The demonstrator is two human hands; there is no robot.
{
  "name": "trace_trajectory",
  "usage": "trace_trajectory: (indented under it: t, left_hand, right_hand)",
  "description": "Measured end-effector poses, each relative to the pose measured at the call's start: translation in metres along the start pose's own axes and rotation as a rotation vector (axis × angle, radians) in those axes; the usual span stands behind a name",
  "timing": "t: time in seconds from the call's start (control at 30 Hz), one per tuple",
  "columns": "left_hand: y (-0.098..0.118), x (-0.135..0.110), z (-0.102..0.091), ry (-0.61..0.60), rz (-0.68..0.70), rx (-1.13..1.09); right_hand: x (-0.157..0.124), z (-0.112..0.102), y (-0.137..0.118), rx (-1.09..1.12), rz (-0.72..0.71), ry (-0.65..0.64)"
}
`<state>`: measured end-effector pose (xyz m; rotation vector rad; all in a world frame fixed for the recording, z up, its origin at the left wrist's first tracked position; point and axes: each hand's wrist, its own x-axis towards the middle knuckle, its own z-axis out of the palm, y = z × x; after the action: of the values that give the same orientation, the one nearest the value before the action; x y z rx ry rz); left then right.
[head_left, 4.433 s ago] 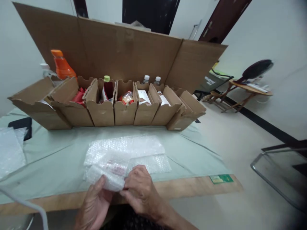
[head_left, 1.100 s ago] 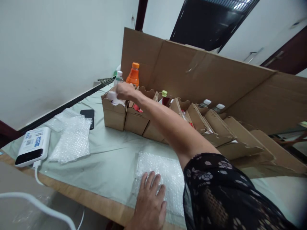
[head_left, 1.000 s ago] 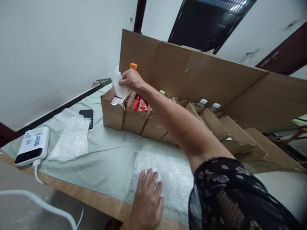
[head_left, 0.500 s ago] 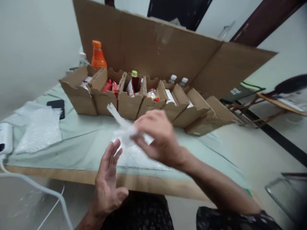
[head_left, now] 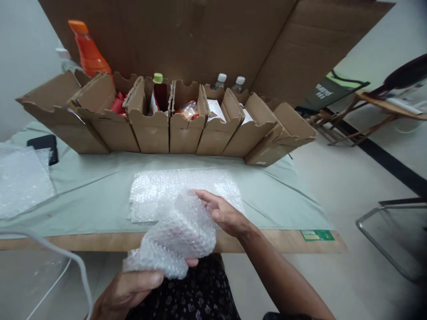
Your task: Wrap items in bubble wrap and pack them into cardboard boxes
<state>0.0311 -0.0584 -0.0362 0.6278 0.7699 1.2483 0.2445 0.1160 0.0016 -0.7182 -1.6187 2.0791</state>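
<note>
A crumpled, curled piece of bubble wrap [head_left: 183, 235] is held up between my two hands in front of the table's near edge. My left hand [head_left: 133, 284] grips its lower left end, thumb on top and the other fingers mostly hidden beneath; one fingertip shows under the wrap. At the wrap's upper right edge, my right hand [head_left: 227, 213] has its fingers partly behind the film and its thumb on the near side. Behind them, flat bubble wrap sheets [head_left: 153, 189] lie stacked on the pale green cloth. Whether anything is inside the held wrap cannot be made out.
A row of cardboard bins [head_left: 187, 138] with packaged goods lines the back, before a tall cardboard panel [head_left: 160, 40]. An orange-capped bottle [head_left: 90, 53] stands behind. At left lie more bubble wrap [head_left: 23, 182] and a black phone [head_left: 43, 144]. A white cable [head_left: 66, 253] hangs at lower left.
My left hand was open beside a blurred whitish piece in my right hand; now both hands hold spread, curled bubble wrap, lower and nearer me. The view has tilted down.
</note>
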Motion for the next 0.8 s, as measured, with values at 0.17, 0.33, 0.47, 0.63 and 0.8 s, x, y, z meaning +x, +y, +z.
trace_trajectory:
  t: [0.17,0.33,0.47,0.63,0.8]
  left_hand:
    - [0.016,0.034,-0.009,0.175,-0.056,0.273]
    - [0.046,0.083,-0.028,0.601,0.115,0.749]
    - [0.056,0.121,-0.032,0.627,0.272,1.025]
    - [0.052,0.149,-0.032,0.679,0.187,1.506]
    - [0.043,0.137,-0.03,0.65,0.422,1.852]
  right_hand:
    - [-0.006,-0.009,0.006,0.078,-0.003,0.349]
    - [0.001,-0.035,0.003,-0.147,-0.225,0.696]
    - [0.019,-0.056,0.014,-0.457,-0.291,0.836]
    - [0.037,-0.075,0.034,-1.009,-0.183,0.876]
    - [0.027,-0.071,0.031,-1.375,-0.2,0.873]
